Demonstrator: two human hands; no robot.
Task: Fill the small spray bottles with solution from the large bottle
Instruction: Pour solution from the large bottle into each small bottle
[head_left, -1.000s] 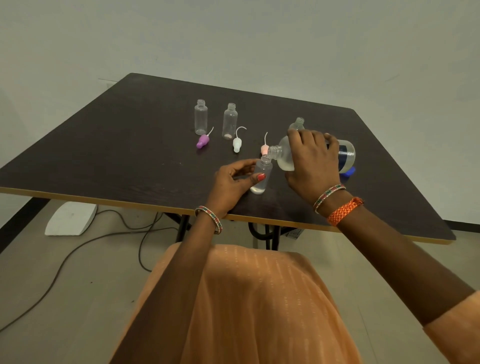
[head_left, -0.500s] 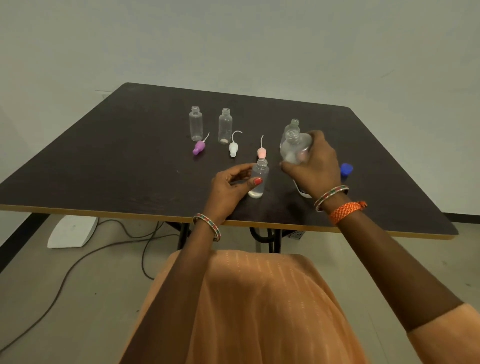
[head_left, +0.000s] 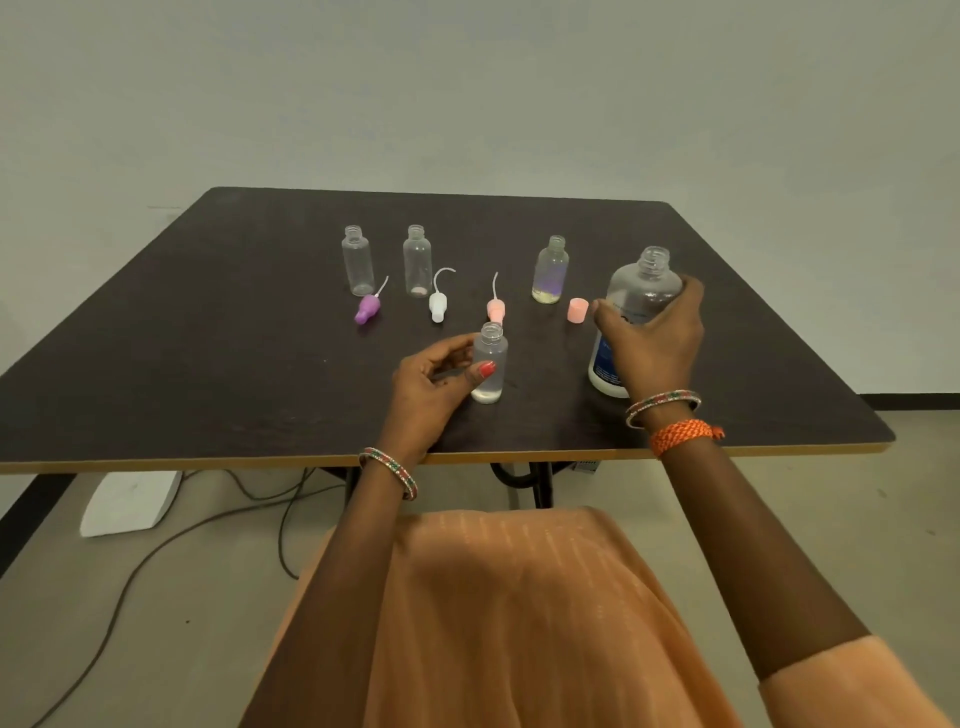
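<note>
Right hand (head_left: 652, 338) grips the upright large bottle (head_left: 641, 296) (uncapped); left hand (head_left: 431, 387) pinches the near small bottle (head_left: 489, 366).

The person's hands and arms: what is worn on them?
The left wrist has a beaded bangle. The right wrist has a matching bangle and an orange braided thread band. The left thumbnail is painted red. An orange sleeve covers the right upper arm.

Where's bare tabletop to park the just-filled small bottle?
Free: the left part of the table, left of the purple nozzle, and the near strip by the left hand. Crowded: the middle row of empty bottles and nozzles, through to the large bottle in the right hand's grip.
</note>
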